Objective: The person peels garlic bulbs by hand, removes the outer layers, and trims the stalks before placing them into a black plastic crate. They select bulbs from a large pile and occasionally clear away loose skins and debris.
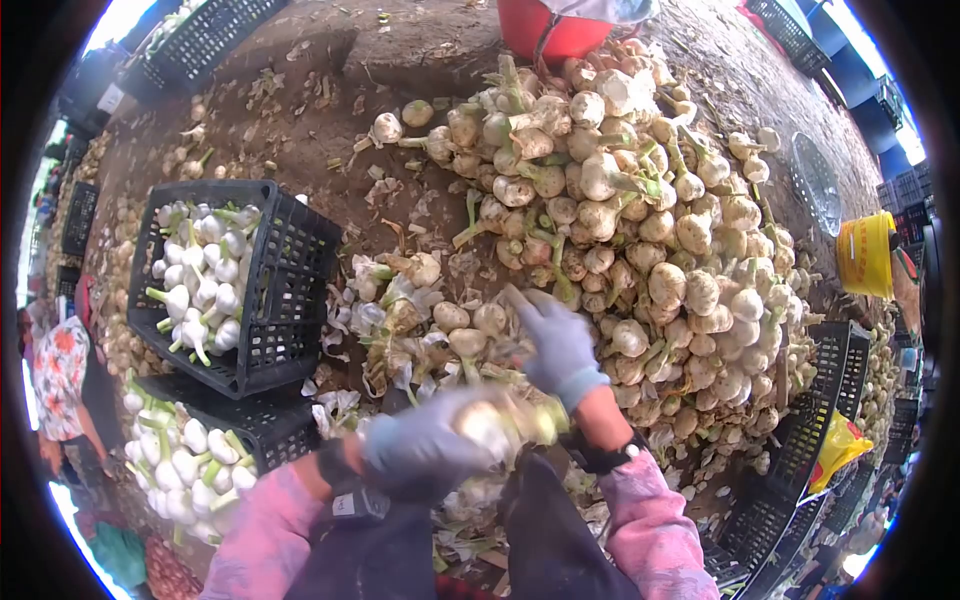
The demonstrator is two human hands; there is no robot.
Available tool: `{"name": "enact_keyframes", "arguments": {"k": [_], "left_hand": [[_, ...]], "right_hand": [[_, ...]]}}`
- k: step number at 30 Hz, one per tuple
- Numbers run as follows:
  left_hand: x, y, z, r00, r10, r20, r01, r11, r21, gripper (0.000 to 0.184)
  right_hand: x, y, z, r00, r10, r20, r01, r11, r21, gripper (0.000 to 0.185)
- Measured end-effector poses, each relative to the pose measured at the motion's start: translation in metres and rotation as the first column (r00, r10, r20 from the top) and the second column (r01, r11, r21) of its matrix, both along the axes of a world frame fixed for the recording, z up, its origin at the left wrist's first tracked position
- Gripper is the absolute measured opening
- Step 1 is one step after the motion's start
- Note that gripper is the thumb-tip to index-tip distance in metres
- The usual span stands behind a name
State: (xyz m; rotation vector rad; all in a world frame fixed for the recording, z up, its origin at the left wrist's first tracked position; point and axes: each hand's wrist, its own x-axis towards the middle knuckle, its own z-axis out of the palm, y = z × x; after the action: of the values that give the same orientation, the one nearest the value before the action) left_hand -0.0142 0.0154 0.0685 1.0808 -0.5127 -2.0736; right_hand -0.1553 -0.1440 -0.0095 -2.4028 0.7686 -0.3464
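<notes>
My left hand (425, 440), in a grey glove, is closed around a garlic bulb (487, 432) in front of my knees. Bulb and stem are smeared by motion, and the stem (545, 422) points right. Above and to the right, my right hand (560, 345), also gloved, reaches over the edge of the garlic heap (640, 210). Its forefinger is stretched out; the other fingers are blurred, and I make out nothing held in them. Several unpeeled bulbs (467, 342) lie just left of that hand, among dry skins (390, 325).
To the left, a black crate (290, 290) holds cleaned white garlic. More white bulbs (185, 465) lie below it. A red bucket (555, 35) stands behind the heap, a yellow bucket (865, 255) at right. Black crates (825, 400) stand lower right. A person (65, 375) is at far left.
</notes>
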Motion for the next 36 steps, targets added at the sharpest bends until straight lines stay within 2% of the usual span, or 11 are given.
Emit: {"name": "enact_keyframes", "arguments": {"k": [3,6,12,16,20,24,28,31,32,34,36], "left_hand": [[0.02,0.012,-0.024,0.905,0.399,-0.145,-0.403,0.915,0.004,0.066],[0.011,0.011,-0.027,0.907,0.42,-0.02,-0.42,0.907,0.003,0.069],[0.001,0.011,-0.025,0.948,0.289,0.135,-0.272,0.954,-0.129,0.071],[0.001,0.009,-0.022,0.96,0.279,0.005,-0.279,0.96,0.0,0.076],[0.003,0.011,-0.035,0.89,0.225,-0.396,-0.253,0.967,-0.02,0.076],[-0.01,0.009,-0.033,0.895,0.438,0.086,-0.427,0.896,-0.124,0.075],[-0.007,0.011,-0.039,0.853,0.394,0.341,-0.361,0.919,-0.159,0.069],[-0.001,0.012,-0.035,0.886,0.463,0.007,-0.463,0.886,-0.04,0.057],[0.003,0.009,-0.037,0.88,0.384,-0.281,-0.424,0.901,-0.097,0.041],[0.008,0.013,-0.04,0.9,0.362,-0.242,-0.368,0.93,0.022,0.044],[0.018,0.026,-0.061,0.656,0.373,-0.656,-0.339,0.922,0.186,0.051]], "right_hand": [[-0.032,-0.003,0.007,0.995,-0.066,0.068,0.067,0.997,-0.023,0.044],[-0.033,0.028,0.056,0.897,-0.334,0.291,-0.107,0.474,0.874,0.037],[-0.031,0.038,0.064,0.917,-0.347,0.196,-0.154,0.145,0.977,0.036],[-0.025,0.046,0.068,0.819,-0.433,0.376,-0.299,0.238,0.924,0.038],[-0.026,0.034,0.045,0.861,-0.093,0.5,-0.331,0.644,0.69,0.024],[-0.021,0.053,0.041,0.873,-0.417,0.252,-0.006,0.508,0.861,0.019],[-0.021,0.058,0.043,0.935,-0.185,0.301,0.016,0.874,0.486,0.019],[-0.026,0.065,0.032,0.808,-0.515,0.285,-0.161,0.272,0.949,0.025],[-0.025,0.07,0.035,0.73,-0.589,0.347,-0.302,0.178,0.937,0.026],[-0.02,0.072,0.049,0.681,-0.675,0.283,-0.454,-0.086,0.887,0.027],[-0.018,0.075,0.07,0.642,-0.751,0.153,-0.521,-0.281,0.806,0.026]]}}
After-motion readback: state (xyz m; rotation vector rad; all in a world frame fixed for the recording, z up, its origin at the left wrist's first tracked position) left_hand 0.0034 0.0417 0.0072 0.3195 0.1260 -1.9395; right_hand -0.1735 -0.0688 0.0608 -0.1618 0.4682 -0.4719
